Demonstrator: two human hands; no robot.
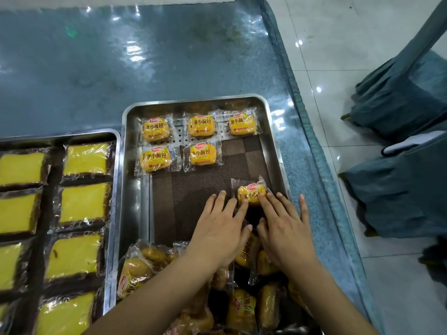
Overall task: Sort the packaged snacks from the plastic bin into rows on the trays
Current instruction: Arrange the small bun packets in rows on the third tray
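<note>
Nearest, at 6 o'clock, loose clear-wrapped brown buns (242, 308) lie heaped. Just beyond, the left hand (217, 228) and right hand (285, 228), fingers straight and spread, touch one yellow clear-wrapped small-bread packet (251, 193) at 4 o'clock on the rectangular steel tray (278, 151). It is probably best slid flat toward 12 o'clock (the second row's open slot), square with the five placed packets (202, 125). Beyond lie a glossy blue-grey table cover (145, 56) and white floor tiles (338, 44) at 2 o'clock.
</note>
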